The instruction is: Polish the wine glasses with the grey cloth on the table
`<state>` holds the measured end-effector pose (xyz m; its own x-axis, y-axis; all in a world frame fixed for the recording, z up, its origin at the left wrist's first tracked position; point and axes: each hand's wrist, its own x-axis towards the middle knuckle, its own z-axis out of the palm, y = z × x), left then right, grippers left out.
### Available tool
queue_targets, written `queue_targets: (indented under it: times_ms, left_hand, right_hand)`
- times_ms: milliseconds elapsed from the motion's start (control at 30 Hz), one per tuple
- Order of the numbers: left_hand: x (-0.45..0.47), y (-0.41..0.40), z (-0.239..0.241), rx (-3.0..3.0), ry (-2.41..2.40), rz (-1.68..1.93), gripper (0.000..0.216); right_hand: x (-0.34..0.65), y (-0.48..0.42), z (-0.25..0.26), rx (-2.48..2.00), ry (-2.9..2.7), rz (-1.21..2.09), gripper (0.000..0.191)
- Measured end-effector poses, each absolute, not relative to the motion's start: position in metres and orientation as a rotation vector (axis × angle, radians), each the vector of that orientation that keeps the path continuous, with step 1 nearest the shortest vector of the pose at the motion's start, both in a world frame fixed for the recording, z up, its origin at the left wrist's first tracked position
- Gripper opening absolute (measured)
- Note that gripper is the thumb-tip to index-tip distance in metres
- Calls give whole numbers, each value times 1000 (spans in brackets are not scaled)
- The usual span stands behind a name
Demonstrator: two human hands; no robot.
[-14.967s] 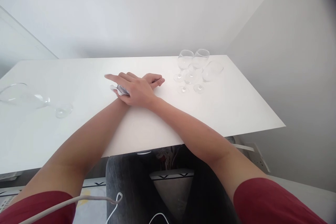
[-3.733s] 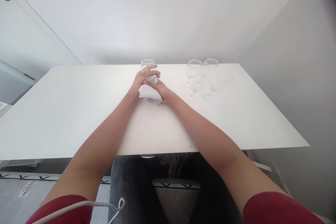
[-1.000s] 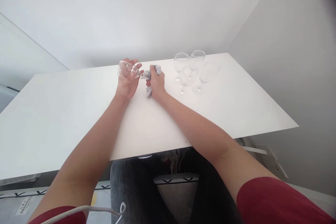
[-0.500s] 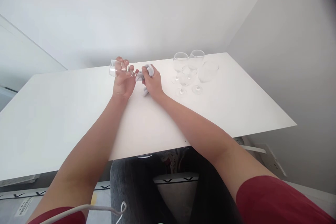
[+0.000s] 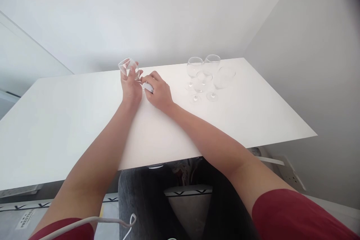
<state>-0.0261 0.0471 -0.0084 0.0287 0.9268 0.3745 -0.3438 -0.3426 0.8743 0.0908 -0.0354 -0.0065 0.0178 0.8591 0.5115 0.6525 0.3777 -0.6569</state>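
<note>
My left hand (image 5: 131, 86) is wrapped round the bowl of a clear wine glass (image 5: 125, 66), which tilts with its rim toward the upper left. Close beside it, my right hand (image 5: 158, 90) grips a light grey cloth (image 5: 148, 87) at the foot end of that glass. The fingers of my right hand cover most of the cloth and the glass's stem and base. Both hands are just above the far half of the white table (image 5: 168, 135).
Several clear wine glasses (image 5: 195, 66) stand upright in a group on the right part of the table. A white wall (image 5: 157, 18) rises behind the table's far edge. A white cable (image 5: 92, 219) crosses near my left sleeve.
The held wine glass has turned, its rim now pointing more upward. My right hand has rolled over the foot end, palm down, and less of the cloth shows.
</note>
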Motion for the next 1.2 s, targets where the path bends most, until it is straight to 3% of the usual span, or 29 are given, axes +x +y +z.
queue_targets:
  times_ms: [167, 500, 767, 867, 1033, 1200]
  left_hand:
    - [-23, 39, -8, 1361, 641, 1481, 56]
    - [-15, 32, -8, 1425, 640, 1373, 52]
    - [-5, 38, -13, 1238, 622, 1358, 72]
    - [-7, 42, -13, 1169, 667, 1372, 77]
    - [-13, 49, -20, 1124, 655, 1423, 60]
    - [-8, 42, -18, 1235, 623, 1312, 57]
  right_hand:
    - [85, -39, -5, -1574, -1887, 372, 38]
    - [79, -55, -2, -1758, -1979, 303, 31]
    - [77, -64, -5, -1905, -2062, 161, 34]
    - [81, -85, -4, -1964, -2129, 121, 35]
    - [110, -144, -7, -1928, -2151, 89, 51]
    - [175, -210, -14, -1948, -2053, 135, 52]
